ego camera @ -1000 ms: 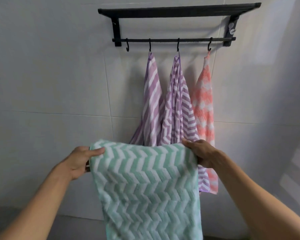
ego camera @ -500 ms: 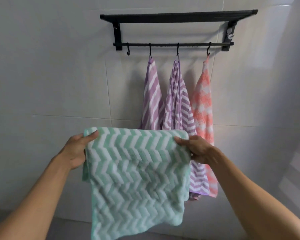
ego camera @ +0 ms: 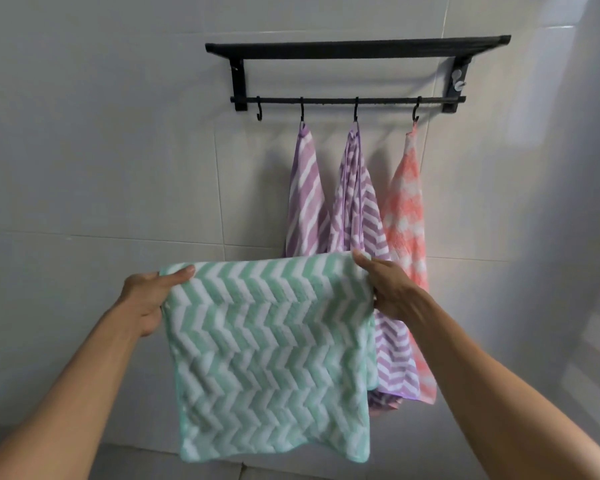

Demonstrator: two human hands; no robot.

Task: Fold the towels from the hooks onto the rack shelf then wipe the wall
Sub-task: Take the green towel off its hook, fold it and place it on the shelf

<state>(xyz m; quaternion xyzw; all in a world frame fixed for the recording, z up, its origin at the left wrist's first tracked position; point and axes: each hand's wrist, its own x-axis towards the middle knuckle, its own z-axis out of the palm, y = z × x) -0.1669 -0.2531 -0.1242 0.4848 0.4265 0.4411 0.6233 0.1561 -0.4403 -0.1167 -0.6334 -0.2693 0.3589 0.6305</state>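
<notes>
A green and white zigzag towel (ego camera: 271,358) hangs doubled over in front of me. My left hand (ego camera: 146,299) grips its upper left corner and my right hand (ego camera: 388,289) grips its upper right corner. Behind it, two purple striped towels (ego camera: 307,199) (ego camera: 357,209) and a pink and white towel (ego camera: 407,216) hang from hooks under the black wall rack (ego camera: 357,50). The leftmost hook (ego camera: 258,110) holds nothing. The rack's top shelf shows only its front edge.
White tiled wall (ego camera: 101,150) fills the view behind the rack. A side wall or panel (ego camera: 582,202) meets it at the right. A grey ledge or floor (ego camera: 291,472) runs along the bottom.
The green towel's lower part has come up, so it now hangs shorter and doubled. Both hands hold its top edge a little higher, and the view has tilted down.
</notes>
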